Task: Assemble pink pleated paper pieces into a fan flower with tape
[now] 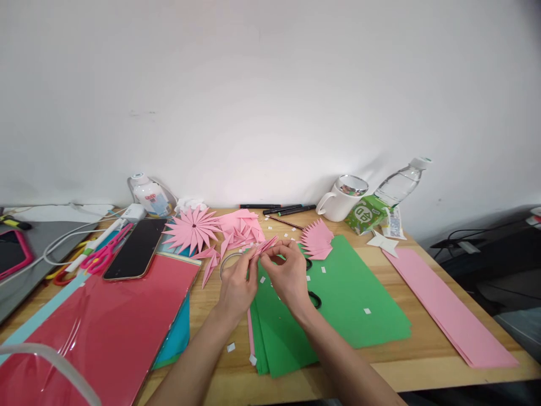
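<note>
My left hand and my right hand meet over the middle of the wooden desk, both pinching a small folded pink paper piece. A roll of clear tape lies just under my left hand. A finished pink paper flower and a heap of folded pink petals lie behind the hands. A fan of pink petals rests to the right on green paper sheets. Small white tape bits are scattered about.
Red sheets and a black phone lie at the left, with pink scissors, cables and a laptop. A white mug, green tissue pack, water bottle, pens and a pink paper strip lie on the right.
</note>
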`<state>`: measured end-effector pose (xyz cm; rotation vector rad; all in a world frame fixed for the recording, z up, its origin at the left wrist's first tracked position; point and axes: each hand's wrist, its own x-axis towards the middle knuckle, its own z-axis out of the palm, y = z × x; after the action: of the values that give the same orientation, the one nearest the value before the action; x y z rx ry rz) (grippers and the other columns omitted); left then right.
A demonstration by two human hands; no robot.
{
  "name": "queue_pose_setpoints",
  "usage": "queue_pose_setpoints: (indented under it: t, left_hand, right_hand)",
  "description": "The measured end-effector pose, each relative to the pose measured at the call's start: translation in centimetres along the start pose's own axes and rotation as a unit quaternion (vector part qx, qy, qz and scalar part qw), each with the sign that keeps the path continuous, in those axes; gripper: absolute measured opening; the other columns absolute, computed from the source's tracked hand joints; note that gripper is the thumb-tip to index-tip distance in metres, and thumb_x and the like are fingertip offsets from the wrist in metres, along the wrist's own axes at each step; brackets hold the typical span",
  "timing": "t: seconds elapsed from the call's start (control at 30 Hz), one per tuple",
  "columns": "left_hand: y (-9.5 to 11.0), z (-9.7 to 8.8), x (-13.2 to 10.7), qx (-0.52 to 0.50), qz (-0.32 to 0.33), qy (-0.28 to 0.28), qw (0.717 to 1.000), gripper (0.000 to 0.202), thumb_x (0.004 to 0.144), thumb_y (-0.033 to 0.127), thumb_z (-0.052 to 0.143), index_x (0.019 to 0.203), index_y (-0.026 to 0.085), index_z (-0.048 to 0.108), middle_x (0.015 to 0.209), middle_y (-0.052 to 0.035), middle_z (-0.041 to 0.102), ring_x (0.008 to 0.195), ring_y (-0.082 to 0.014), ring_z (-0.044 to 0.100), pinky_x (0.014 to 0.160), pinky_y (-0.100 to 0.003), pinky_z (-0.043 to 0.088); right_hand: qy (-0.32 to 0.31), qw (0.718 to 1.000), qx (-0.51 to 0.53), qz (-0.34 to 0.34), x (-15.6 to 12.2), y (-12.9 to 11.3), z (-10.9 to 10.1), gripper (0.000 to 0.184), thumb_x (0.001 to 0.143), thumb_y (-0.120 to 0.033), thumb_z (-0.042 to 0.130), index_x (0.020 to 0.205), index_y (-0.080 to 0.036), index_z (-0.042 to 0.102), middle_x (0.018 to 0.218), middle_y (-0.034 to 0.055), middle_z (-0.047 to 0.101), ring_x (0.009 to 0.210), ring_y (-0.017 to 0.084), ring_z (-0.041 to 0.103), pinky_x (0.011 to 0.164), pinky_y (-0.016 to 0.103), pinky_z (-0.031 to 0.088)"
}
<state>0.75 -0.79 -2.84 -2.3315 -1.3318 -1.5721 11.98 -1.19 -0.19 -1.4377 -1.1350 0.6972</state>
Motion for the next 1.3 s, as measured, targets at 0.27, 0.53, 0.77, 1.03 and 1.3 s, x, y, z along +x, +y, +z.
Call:
queue_pose_setpoints:
  t: [0.27,0.53,0.77,1.03,1.3]
  left_hand:
    - [-0.3,-0.1,-0.4,0.091,0.118,0.001,0.989,0.032,0.091,0.012,0.049,0.123,0.009,0.052,0.105,-0.0176,0.073,0.091,-0.0223,0.072,0.072,-0.028,0.058]
    - [-0.3,-0.3,-0.3,0.098,0.146,-0.021,0.984,0.036,0.091,0.011,0.048,0.127,0.011,0.051,0.104,-0.0161,0.073,0.092,-0.0221,0.072,0.071,-0.026,0.059]
    - [-0.1,-0.2,-0.3,0.038,0.106,-0.013,0.994,0.037,0.091,0.012,0.049,0.128,0.015,0.054,0.107,-0.0134,0.073,0.086,-0.021,0.073,0.073,-0.027,0.06]
    - [0.0,0.1,-0.4,0.015,0.087,-0.008,0.996,0.031,0.091,0.015,0.048,0.119,0.017,0.061,0.103,-0.0107,0.075,0.082,-0.0204,0.074,0.07,-0.028,0.061]
    - [0.5,0.0,0.4,-0.074,-0.057,-0.033,0.995,0.018,0.09,0.02,0.051,0.092,0.018,0.069,0.08,-0.0041,0.076,0.067,-0.0154,0.072,0.061,-0.024,0.057]
  right_hand:
    - [-0.078,0.984,0.097,0.126,0.7,0.0,-0.6,0.012,0.058,-0.022,0.063,0.048,-0.015,0.06,0.047,-0.0044,0.054,0.049,0.01,0.047,0.051,0.022,0.041]
    - [-0.086,0.926,0.266,0.252,0.5,-0.5,-0.7,0.017,0.048,-0.019,0.067,0.04,-0.016,0.053,0.043,-0.0064,0.052,0.047,0.009,0.054,0.064,0.029,0.056]
    - [-0.099,0.902,0.324,0.267,0.2,-0.3,-1.0,0.031,0.046,-0.019,0.075,0.053,-0.019,0.045,0.048,-0.007,0.055,0.05,0.011,0.058,0.062,0.031,0.058]
    - [-0.101,0.907,0.322,0.253,0.3,-0.5,-1.1,0.033,0.046,-0.016,0.074,0.074,-0.016,0.055,0.065,-0.0029,0.066,0.061,0.013,0.064,0.066,0.03,0.058]
    - [-0.037,0.956,0.263,0.126,-0.3,1.1,-1.8,0.03,0.069,-0.034,0.069,0.089,-0.019,0.052,0.077,0.0007,0.061,0.067,0.017,0.064,0.069,0.041,0.059]
